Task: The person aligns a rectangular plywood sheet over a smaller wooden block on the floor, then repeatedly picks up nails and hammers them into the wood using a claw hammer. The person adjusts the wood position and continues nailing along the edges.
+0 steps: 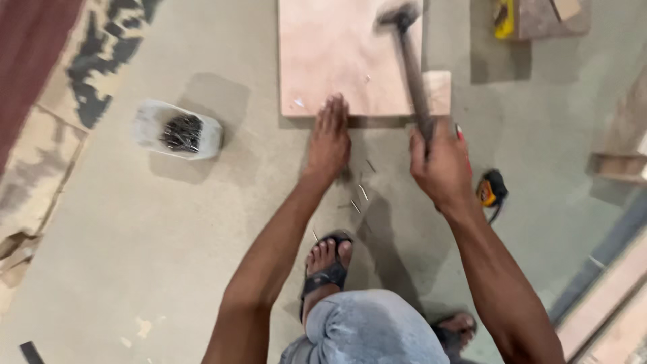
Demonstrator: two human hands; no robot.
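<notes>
Nearest, a sandalled foot (328, 259) and loose nails (362, 192) on the floor (168, 236). Left hand (329, 138), open and flat, presses the near edge of the board (337, 54). Right hand (441, 168), closed round the hammer (412, 74) handle, is alongside; the handle's long axis runs away from the body, over the board. Hammer head blurred; board's far end cut off. Tub of nails (178, 131) lies left

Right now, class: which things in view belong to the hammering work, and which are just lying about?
In use:
right hand gripping the hammer
left hand pressing on the plywood board
loose nails on the floor
bag of nails

Lying about:
tape measure
yellow tool
wood offcuts
</notes>
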